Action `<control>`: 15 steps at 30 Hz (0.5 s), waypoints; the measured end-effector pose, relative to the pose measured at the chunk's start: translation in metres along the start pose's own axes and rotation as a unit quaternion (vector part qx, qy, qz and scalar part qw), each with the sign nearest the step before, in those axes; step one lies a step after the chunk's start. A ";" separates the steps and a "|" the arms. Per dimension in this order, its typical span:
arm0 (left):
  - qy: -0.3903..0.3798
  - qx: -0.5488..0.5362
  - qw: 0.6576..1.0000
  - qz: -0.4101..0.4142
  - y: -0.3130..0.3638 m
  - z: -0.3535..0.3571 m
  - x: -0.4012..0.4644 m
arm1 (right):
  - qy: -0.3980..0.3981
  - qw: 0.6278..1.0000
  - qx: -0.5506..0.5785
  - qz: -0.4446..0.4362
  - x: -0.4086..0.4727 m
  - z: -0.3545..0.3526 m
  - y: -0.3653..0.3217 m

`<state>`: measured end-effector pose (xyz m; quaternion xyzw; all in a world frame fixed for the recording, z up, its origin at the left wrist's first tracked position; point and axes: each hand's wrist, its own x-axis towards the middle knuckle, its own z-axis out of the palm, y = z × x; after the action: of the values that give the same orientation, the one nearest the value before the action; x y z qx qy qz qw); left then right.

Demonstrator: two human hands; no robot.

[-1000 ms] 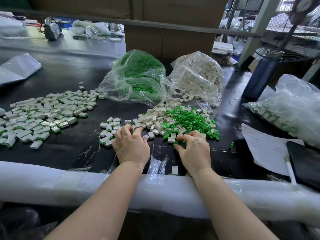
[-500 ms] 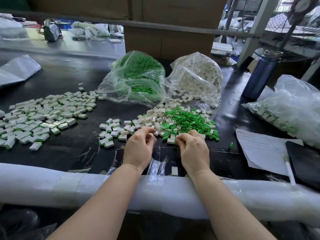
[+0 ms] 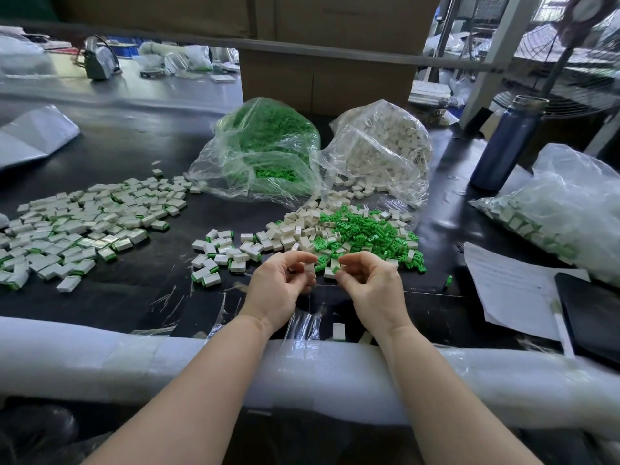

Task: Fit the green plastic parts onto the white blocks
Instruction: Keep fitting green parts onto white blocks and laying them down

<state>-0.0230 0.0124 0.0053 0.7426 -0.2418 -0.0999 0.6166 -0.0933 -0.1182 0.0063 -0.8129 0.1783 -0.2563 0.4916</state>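
My left hand (image 3: 280, 285) pinches a small white block (image 3: 309, 268) between thumb and fingers, lifted just above the table. My right hand (image 3: 370, 285) is beside it with curled fingers pinching a small green part (image 3: 335, 269) at the fingertips. Just beyond both hands lies a loose heap of green plastic parts (image 3: 365, 231) mixed with white blocks (image 3: 302, 229). Several fitted white-and-green blocks (image 3: 218, 256) lie to the left of my hands.
A large spread of fitted blocks (image 3: 77, 226) covers the left of the black table. Clear bags of green parts (image 3: 265, 152) and white blocks (image 3: 382, 146) stand behind. A blue bottle (image 3: 506, 146), another bag (image 3: 557, 209), paper (image 3: 513, 286) and a tablet (image 3: 590, 313) lie right. A foam-wrapped edge (image 3: 100, 350) runs along the front.
Both hands have drawn back from the heap toward me and lifted off the table. The left now holds a white block, the right a green part, fingertips close together.
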 end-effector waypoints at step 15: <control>-0.047 -0.071 0.996 -0.028 0.001 -0.001 0.001 | -0.074 0.993 0.094 0.018 -0.004 -0.003 -0.009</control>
<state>-0.0216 0.0127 0.0064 0.6978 -0.2423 -0.1687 0.6526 -0.0978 -0.1136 0.0145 -0.7767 0.1308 -0.2020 0.5821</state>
